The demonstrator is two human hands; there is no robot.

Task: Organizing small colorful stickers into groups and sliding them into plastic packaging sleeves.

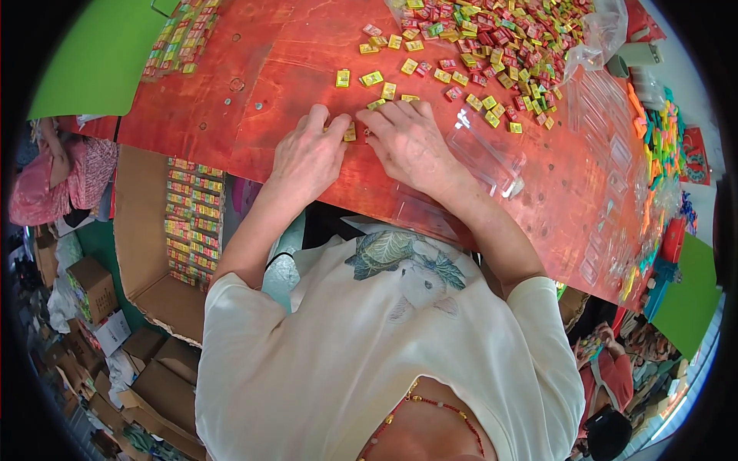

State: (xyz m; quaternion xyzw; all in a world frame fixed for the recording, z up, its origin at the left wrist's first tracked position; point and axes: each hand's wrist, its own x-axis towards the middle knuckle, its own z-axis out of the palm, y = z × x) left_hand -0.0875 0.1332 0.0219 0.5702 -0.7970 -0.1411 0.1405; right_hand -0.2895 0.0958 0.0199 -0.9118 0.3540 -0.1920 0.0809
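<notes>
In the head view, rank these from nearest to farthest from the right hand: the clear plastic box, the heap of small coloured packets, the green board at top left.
From the right hand:
1. Clear plastic box, just to its right on the red table.
2. Heap of small coloured packets, beyond it, up and right.
3. Green board, far across at top left.

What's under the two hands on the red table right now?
One small yellow packet shows between the left hand and right hand on the red wooden table. Anything beneath the palms is covered.
</notes>
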